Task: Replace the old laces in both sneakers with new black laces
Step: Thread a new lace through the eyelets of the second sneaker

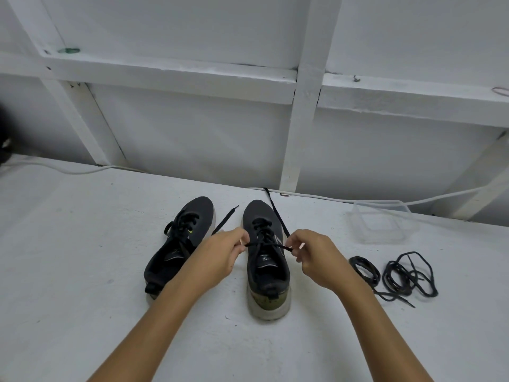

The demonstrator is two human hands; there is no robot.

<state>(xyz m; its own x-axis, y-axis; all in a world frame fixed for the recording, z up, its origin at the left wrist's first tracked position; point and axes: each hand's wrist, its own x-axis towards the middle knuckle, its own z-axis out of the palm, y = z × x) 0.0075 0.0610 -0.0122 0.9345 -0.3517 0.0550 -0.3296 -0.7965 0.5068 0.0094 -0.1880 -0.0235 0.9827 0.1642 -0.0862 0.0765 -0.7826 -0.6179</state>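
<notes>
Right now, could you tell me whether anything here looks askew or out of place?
The left sneaker sits angled, its toe turned toward the straight right sneaker. Loose black laces lie tangled beside it.

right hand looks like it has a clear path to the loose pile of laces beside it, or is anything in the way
Probably yes. The loose laces lie on bare table just right of the right hand, with nothing between them. But that hand is pinching the lace on the right sneaker, so it would have to let go first.

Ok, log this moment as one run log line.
left hand pinches lace | right hand pinches lace | right sneaker being laced | left sneaker laced | loose black laces on table
</notes>
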